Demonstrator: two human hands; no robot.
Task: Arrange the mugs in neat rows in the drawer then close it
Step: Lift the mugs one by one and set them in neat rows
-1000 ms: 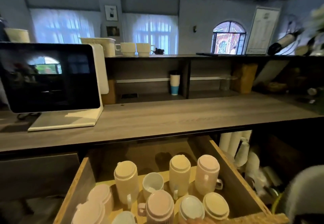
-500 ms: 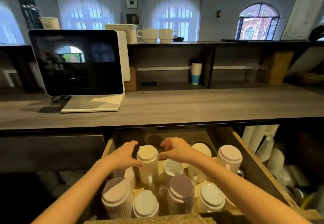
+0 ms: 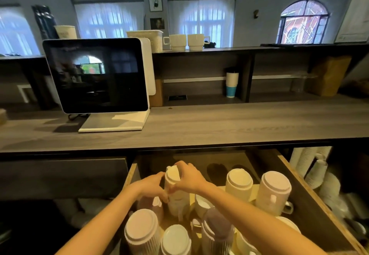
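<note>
Grip: left hand and right hand curled round inverted cream mug | place: drawer, other mugs right of and nearer than the grip | handling: likely ceramic, stiff, weighty, chippable; hold mid-body

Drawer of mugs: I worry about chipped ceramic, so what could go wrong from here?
1. The left hand and right hand both grip the tall cream mug, which stands inverted among close neighbours. Shifting it could knock the upright white mug or the purple mug.
2. The drawer is open and crowded. Closing it hard could rattle the mugs together.
</note>
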